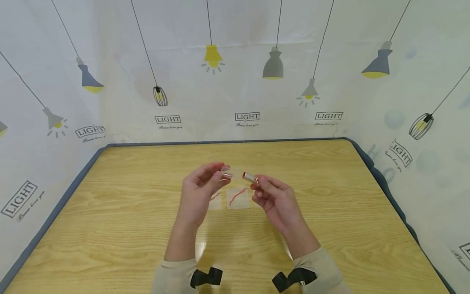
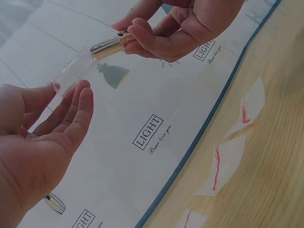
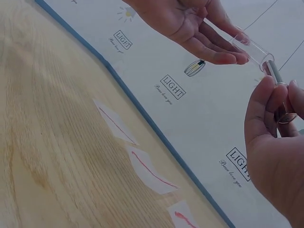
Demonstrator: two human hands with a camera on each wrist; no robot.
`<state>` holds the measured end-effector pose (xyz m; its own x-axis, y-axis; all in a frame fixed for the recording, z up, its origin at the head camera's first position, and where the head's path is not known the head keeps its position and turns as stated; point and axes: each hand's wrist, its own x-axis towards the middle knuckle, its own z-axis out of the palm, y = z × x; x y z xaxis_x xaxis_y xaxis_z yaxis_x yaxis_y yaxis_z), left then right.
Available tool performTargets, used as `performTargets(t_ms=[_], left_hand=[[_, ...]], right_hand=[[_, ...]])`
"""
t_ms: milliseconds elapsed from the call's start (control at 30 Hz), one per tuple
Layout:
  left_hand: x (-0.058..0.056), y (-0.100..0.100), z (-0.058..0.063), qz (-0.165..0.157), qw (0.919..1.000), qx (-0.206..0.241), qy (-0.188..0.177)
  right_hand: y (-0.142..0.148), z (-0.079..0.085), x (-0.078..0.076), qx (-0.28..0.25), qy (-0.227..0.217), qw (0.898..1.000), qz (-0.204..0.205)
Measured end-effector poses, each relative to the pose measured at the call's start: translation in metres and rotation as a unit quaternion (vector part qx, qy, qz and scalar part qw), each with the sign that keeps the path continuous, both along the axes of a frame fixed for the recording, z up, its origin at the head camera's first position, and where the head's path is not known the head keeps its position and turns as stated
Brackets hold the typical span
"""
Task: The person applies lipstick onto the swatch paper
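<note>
Between finger and thumb, my left hand [image 1: 200, 190] pinches the closed end of a clear cap [image 2: 76, 71]. A lipstick tube [image 2: 107, 47], silvery with a gold-coloured collar, is gripped near its base by my right hand [image 1: 280, 200]. Both pieces are held tilted above the table. In both wrist views the tube's narrow end meets the cap's open mouth; whether it is inside I cannot tell. Below the hands lie white paper pieces with red strokes, one paper piece [image 1: 238, 199] between the wrists and another paper piece [image 1: 215, 202] partly behind my left hand.
A third marked paper [image 2: 191, 219] shows at the bottom of the left wrist view. The wood-grain table [image 1: 110, 228] ends in a dark blue edge [image 1: 227, 142]. Behind it hangs a white sheet [image 1: 227, 94] printed with lamps. Black straps [image 1: 207, 276] circle both sleeves.
</note>
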<state>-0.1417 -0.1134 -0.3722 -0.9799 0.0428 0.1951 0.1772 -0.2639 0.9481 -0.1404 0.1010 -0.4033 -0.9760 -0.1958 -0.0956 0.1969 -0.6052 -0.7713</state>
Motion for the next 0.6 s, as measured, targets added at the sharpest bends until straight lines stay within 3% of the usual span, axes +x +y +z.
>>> performTargets(t_ms=[600], left_hand=[[0.0019, 0.0039, -0.0031, -0.055, 0.9975, -0.045, 0.009]], right_hand=[[-0.0013, 0.0016, 0.0004, 0.033, 0.022, 0.999, -0.001]])
